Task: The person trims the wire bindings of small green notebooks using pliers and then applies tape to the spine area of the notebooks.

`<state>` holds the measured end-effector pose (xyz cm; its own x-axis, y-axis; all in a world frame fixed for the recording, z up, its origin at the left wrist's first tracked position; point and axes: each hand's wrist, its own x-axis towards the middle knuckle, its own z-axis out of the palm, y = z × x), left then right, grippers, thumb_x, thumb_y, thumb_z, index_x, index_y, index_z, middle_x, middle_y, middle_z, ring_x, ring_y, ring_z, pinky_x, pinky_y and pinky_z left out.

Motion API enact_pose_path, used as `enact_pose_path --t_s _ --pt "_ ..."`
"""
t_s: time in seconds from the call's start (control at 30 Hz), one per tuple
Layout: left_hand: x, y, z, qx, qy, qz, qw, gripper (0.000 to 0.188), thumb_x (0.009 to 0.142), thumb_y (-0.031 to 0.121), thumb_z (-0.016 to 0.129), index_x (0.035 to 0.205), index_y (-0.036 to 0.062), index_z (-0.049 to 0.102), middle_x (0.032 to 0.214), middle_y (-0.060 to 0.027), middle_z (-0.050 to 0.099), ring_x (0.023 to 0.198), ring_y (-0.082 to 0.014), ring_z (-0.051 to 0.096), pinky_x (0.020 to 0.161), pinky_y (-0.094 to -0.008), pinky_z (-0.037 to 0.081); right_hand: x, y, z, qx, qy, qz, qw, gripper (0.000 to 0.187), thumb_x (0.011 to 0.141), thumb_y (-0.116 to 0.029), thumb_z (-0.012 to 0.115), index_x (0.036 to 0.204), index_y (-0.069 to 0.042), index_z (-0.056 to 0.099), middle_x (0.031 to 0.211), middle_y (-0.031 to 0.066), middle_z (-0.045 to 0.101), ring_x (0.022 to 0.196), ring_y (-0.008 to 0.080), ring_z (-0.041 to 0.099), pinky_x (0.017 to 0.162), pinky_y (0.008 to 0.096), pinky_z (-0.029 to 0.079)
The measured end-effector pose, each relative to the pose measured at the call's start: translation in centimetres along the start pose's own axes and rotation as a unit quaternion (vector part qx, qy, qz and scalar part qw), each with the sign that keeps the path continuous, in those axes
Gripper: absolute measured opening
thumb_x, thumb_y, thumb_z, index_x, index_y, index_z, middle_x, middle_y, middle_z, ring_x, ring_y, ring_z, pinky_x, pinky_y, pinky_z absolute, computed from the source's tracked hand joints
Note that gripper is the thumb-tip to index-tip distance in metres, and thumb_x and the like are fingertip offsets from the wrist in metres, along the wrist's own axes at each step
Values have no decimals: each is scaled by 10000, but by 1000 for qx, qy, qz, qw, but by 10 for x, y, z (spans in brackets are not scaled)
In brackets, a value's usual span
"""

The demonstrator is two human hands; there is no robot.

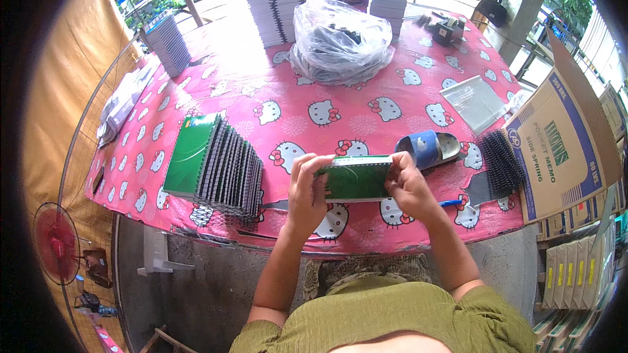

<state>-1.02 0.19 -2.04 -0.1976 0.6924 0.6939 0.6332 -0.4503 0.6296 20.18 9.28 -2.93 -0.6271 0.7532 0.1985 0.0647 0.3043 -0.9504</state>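
the tablecloth (366, 85) is showing bright pink with a repeating white cartoon-cat print with small red bows. the notebook (356, 180) between the left hand (307, 193) and the right hand (409, 186) is showing a dark green cover with pale edging. the fanned stack of notebooks (212, 163) is showing a green top cover over grey-white edges. the tape roll (422, 149) is looking blue. the plastic bag (337, 39) is looking clear over dark contents. the cardboard box (562, 150) is showing brown with blue and white panels. the fan (55, 242) is glowing red
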Motion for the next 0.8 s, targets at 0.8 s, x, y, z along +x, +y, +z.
enact_pose_path --t_s 0.8 --pt "33 50 24 105 -63 -55 991 208 763 228 773 946 134 741 829 8 703 787 -190 542 813 -362 339 -7 82 -235 -558 317 161 750 277 760 -103 724 1025 -38 677 954 193 635 890 394 632 782 463 506"
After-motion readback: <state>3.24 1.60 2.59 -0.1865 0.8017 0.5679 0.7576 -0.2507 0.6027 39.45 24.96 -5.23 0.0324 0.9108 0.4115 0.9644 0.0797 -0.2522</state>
